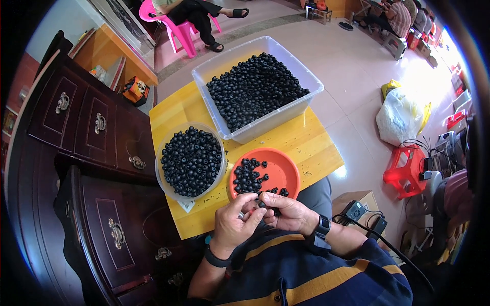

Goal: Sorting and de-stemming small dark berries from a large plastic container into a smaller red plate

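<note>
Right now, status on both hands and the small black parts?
Left hand and right hand together over lap, pinching small black parts. Orange dish just ahead, partly filled. Nothing in the way.

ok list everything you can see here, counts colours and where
table: one, yellow, centre
bin: one, clear, full of black beads, table's far side
tub: one, clear, round, black beads, table's left
dish: one, orange, some beads, table's near edge
cabinet: one, dark wood, left
stool: one, red, right
bag: one, white, floor, right
chair: one, pink, top
left hand: by the dish, fingers on small beads
right hand: meets the left, black wristband
</note>
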`<control>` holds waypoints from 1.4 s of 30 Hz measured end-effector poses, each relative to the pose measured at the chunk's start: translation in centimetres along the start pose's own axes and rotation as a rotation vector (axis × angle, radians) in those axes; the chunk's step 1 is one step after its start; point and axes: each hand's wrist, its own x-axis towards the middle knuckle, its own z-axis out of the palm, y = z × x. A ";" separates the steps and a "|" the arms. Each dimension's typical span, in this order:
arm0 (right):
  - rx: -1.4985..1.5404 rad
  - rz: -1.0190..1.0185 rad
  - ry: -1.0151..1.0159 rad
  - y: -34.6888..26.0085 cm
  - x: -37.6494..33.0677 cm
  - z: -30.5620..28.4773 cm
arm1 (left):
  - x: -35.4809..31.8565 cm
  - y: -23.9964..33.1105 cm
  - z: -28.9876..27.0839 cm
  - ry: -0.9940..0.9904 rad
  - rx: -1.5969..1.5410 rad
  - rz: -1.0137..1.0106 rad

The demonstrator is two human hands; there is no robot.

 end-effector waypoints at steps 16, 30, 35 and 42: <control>-0.069 -0.024 0.137 1.2 -0.6 -0.8 | 0.8 -2.1 -6.4 0.337 0.415 -0.067; -0.146 -0.049 0.127 2.1 0.0 -0.4 | -2.7 -0.8 0.5 -0.068 0.265 -0.069; -0.162 -0.008 0.178 2.0 0.2 -1.4 | -2.9 -1.3 1.6 -0.136 0.413 -0.040; -0.129 -0.038 0.148 1.8 -0.2 -1.4 | -2.2 -1.7 1.4 -0.115 0.345 -0.041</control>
